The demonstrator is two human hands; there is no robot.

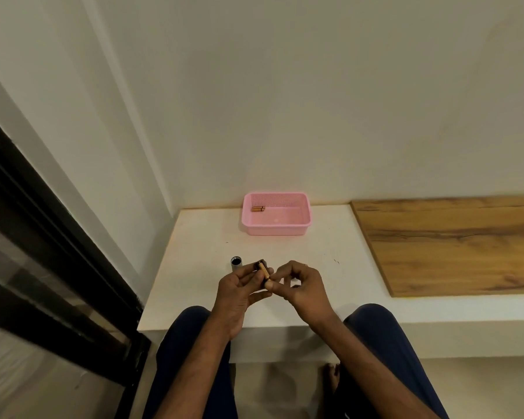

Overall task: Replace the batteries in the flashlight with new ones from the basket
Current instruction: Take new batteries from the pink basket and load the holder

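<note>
Both hands meet above the near part of the white ledge [285, 246]. My left hand [239, 291] holds a small dark battery holder [260, 264] with a copper-coloured battery [265, 272] in it. My right hand [303, 287] pinches the near end of that battery with thumb and forefinger. A grey flashlight tube [236, 263] stands on the ledge just left of my left hand, its open dark end facing up. The pink basket [276, 228] sits at the back against the wall, with copper-coloured batteries [257, 209] in its far left corner.
A wooden board [454, 246] covers the ledge on the right. A dark-framed glass door [43, 252] runs along the left. My knees in dark blue trousers are under the ledge's front edge, and a bare foot [332, 379] rests on the floor.
</note>
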